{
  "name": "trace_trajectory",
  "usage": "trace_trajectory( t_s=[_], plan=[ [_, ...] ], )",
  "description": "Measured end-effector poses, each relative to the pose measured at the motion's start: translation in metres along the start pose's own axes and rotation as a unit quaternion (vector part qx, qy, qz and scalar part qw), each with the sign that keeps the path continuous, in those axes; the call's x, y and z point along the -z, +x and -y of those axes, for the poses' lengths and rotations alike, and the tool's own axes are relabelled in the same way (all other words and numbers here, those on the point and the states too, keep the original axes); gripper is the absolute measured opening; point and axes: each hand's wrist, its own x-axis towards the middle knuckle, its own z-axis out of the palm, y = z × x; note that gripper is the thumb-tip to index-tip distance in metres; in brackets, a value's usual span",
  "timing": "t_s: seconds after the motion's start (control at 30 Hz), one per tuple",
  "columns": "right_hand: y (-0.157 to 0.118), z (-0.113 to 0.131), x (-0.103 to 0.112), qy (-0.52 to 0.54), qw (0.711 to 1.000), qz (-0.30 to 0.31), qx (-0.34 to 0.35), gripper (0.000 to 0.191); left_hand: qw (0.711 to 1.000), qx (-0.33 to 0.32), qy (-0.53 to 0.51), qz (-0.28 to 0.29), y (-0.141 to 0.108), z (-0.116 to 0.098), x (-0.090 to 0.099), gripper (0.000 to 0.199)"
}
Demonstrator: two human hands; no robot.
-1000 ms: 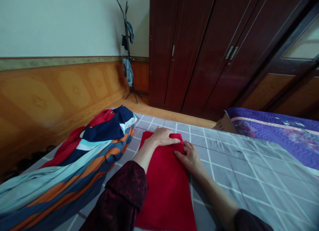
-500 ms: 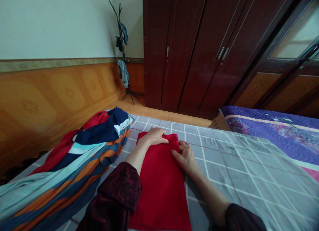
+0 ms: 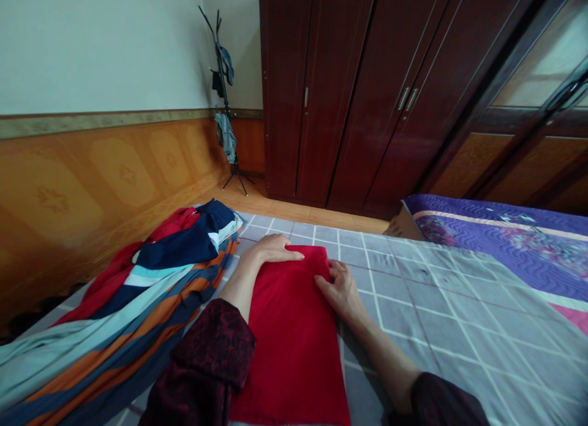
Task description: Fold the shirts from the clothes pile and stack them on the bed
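Observation:
A red piece of clothing (image 3: 294, 340), folded into a long rectangle, lies on the bed in front of me. My left hand (image 3: 274, 249) rests over its far left corner, thumb stretched across the fabric and apart from the fingers. At the far right corner, my right hand (image 3: 340, 287) grips the side edge, thumb on top and fingers curled at the edge. What kind of clothing it is I cannot tell.
To the left lies a pile of clothes (image 3: 179, 248) in red, navy, pale blue and orange stripes. The grey checked bed sheet (image 3: 413, 328) spreads rightward. Beyond stand a coat rack (image 3: 226, 101), a dark red wardrobe (image 3: 340, 58) and a purple mattress (image 3: 496, 224).
My left hand has slid left along the far edge, its thumb now extended. The raised fold at the far right corner has flattened. My right hand has stayed almost in place.

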Motion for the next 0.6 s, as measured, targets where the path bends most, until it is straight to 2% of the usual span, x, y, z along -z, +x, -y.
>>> trace_trajectory(
  t_s=[0.13,0.2,0.27,0.33,0.37,0.43,0.5,0.6],
  plan=[
    [-0.001,-0.001,-0.001,-0.014,1.000,-0.003,0.000,0.020,0.999,0.009,0.008,-0.048,0.000,0.000,0.000,0.032],
    [-0.003,0.001,-0.001,-0.030,0.999,-0.027,-0.015,0.018,0.997,0.021,0.016,-0.077,0.001,-0.004,-0.002,0.028],
    [-0.006,0.007,-0.001,-0.063,0.995,-0.073,-0.016,0.030,0.996,0.025,0.022,-0.086,0.002,-0.007,-0.005,0.030],
    [-0.012,0.015,-0.002,-0.099,0.990,-0.095,0.023,0.044,0.997,0.027,0.028,-0.070,0.003,-0.006,-0.005,0.035],
    [-0.015,0.020,-0.003,-0.114,0.989,-0.080,0.054,0.047,0.997,0.029,0.032,-0.057,0.002,-0.004,-0.004,0.038],
    [-0.022,0.028,-0.006,-0.135,0.986,-0.006,0.095,0.047,0.998,0.037,0.040,-0.025,0.000,0.001,0.000,0.042],
    [-0.027,0.033,-0.009,-0.152,0.981,0.066,0.098,0.049,0.998,0.038,0.041,0.006,-0.003,0.006,0.006,0.044],
    [-0.029,0.035,-0.010,-0.173,0.976,0.101,0.082,0.054,0.999,0.016,0.029,0.036,-0.009,0.009,0.015,0.041]
  ],
)
